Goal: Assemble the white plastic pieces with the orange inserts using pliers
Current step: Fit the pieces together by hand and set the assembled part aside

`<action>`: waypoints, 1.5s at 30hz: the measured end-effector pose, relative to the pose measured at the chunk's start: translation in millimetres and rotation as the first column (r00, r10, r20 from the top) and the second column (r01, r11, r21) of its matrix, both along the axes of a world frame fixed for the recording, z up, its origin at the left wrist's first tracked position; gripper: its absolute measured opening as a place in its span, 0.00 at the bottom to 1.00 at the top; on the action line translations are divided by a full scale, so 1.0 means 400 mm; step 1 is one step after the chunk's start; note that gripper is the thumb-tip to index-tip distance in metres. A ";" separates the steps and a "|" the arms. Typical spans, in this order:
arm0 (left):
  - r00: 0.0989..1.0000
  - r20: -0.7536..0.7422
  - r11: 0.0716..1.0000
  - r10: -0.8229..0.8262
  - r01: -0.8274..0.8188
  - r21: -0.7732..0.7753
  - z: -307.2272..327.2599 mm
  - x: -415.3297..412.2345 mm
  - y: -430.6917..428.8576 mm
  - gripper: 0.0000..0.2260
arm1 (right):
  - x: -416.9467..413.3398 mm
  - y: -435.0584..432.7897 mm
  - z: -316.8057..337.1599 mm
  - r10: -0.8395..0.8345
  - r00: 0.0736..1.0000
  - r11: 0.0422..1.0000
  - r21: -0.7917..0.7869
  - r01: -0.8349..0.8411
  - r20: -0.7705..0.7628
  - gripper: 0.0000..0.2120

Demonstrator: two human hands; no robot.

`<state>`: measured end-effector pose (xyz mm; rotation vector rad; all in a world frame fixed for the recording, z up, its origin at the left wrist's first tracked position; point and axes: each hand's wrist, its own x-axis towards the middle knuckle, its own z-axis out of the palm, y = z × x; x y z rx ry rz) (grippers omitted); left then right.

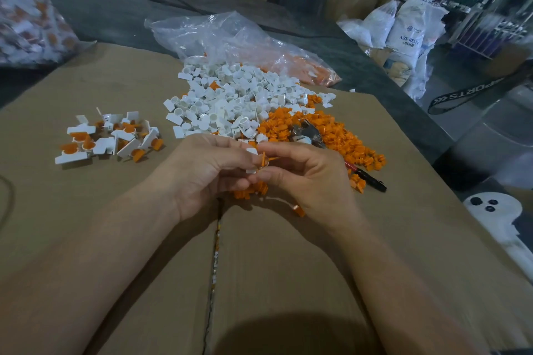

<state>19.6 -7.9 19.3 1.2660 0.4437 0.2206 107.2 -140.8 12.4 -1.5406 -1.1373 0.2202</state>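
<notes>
My left hand point(207, 170) pinches a small white plastic piece point(251, 151) at the centre of the cardboard. My right hand point(305, 173) grips an orange insert point(263, 159) and presses it against that white piece. Behind the hands lies a heap of loose white pieces point(236, 98), and to its right a heap of orange inserts point(331, 130). The pliers point(311, 132) rest on the orange heap, their red and black handles point(370, 180) sticking out past my right hand. Neither hand touches the pliers.
A small pile of joined white-and-orange pieces point(109, 138) lies at the left. A clear plastic bag point(230, 37) with orange parts sits behind the heaps. The cardboard box top point(115, 225) has a centre seam. Sacks point(403, 34) and cartons stand beyond the table's right edge.
</notes>
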 end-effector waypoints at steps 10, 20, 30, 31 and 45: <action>0.999 0.036 0.999 -0.031 0.030 0.018 -0.009 -0.001 0.004 0.03 | 0.005 0.002 -0.005 -0.085 0.961 0.996 0.034 0.079 0.264 0.17; 0.996 0.080 0.998 -0.042 0.038 0.059 -0.007 -0.004 0.002 0.03 | 0.004 0.001 -0.007 -0.116 0.969 0.993 0.025 0.113 0.220 0.19; 0.995 0.093 0.992 -0.023 0.011 0.129 0.002 -0.008 -0.004 0.01 | 0.002 -0.004 0.010 -0.084 0.997 0.993 -0.087 0.083 0.000 0.17; 0.995 0.093 0.991 -0.021 0.009 0.133 0.004 -0.009 -0.005 0.01 | 0.002 -0.005 0.010 -0.086 0.996 0.992 -0.093 0.084 -0.015 0.15; 0.996 0.081 0.986 -0.022 0.008 0.164 0.007 -0.010 -0.008 0.05 | 0.001 -0.010 0.012 -0.107 0.994 0.983 -0.153 0.105 0.000 0.12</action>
